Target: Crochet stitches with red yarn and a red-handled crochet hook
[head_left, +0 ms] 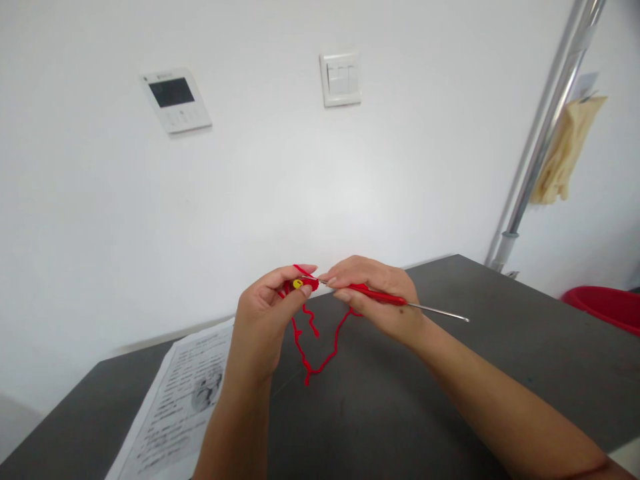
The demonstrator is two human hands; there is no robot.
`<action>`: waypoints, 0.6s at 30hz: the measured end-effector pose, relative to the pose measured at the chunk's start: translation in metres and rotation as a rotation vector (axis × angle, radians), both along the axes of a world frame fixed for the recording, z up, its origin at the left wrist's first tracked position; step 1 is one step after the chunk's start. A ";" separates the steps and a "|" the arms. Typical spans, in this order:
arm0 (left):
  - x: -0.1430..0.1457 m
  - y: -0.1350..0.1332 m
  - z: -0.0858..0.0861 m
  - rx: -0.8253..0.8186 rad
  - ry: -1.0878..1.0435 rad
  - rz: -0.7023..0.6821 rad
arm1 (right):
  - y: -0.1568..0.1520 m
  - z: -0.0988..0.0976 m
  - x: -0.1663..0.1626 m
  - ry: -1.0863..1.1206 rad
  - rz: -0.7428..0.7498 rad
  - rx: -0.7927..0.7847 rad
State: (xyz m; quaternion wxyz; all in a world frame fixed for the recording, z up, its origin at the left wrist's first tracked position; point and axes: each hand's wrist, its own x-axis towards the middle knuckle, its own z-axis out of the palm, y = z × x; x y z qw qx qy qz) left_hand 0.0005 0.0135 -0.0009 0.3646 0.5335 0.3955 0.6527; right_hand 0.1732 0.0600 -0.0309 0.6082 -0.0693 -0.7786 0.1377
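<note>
While yarn [309, 371] trails, the left forearm [240, 427] partly hides paper [170, 400].

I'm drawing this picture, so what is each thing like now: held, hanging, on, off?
Left hand: pinching the small red piece
Right hand: gripping the red-handled hook
Small red piece: pinched
Red-handled hook: held, bare metal end sticking out
Red yarn: slack, looping below the hands
Printed paper: print side up
Wall screen: dark
Wall switches: positions too small to tell
Pale yellow glove: hanging
</note>
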 end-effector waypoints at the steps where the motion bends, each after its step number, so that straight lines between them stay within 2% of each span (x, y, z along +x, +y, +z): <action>1: 0.000 0.000 0.000 0.004 -0.002 0.005 | 0.000 0.000 0.000 0.011 0.003 -0.012; 5: -0.001 0.001 -0.002 -0.001 -0.019 0.027 | 0.000 -0.002 -0.001 0.063 0.057 -0.126; 10: -0.001 0.001 -0.001 -0.034 -0.014 -0.012 | 0.003 -0.002 0.000 0.156 0.242 -0.349; 13: 0.000 0.002 -0.002 -0.054 -0.025 -0.036 | 0.005 -0.002 0.000 0.188 0.313 -0.400; 18: 0.001 0.003 -0.004 -0.052 -0.040 -0.055 | 0.006 -0.002 0.000 0.175 0.316 -0.435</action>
